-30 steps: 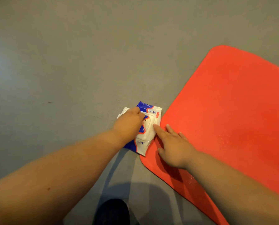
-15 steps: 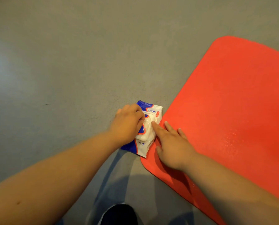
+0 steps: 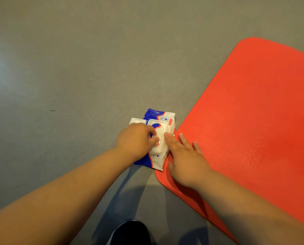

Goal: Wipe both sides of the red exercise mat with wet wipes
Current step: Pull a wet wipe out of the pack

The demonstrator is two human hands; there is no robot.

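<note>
The red exercise mat [image 3: 253,112] lies flat on the floor at the right, with a wet sheen on part of it. Against its left edge lies a blue and white wet wipes pack [image 3: 167,119], its white flip lid [image 3: 137,121] folded open to the left. My left hand [image 3: 135,140] is over the pack, fingers curled, pinching a bit of white wipe at the opening. My right hand [image 3: 186,161] lies flat with straight fingers, its index finger pressing the pack's right side and the other fingers on the mat's corner.
Grey floor [image 3: 77,68] spreads to the left and the far side. A dark shoe [image 3: 130,232] shows at the bottom edge, between my forearms.
My left hand has slid down the pack, uncovering the flipped lid and the opening, and its fingertips now pinch there. The right hand has kept its place.
</note>
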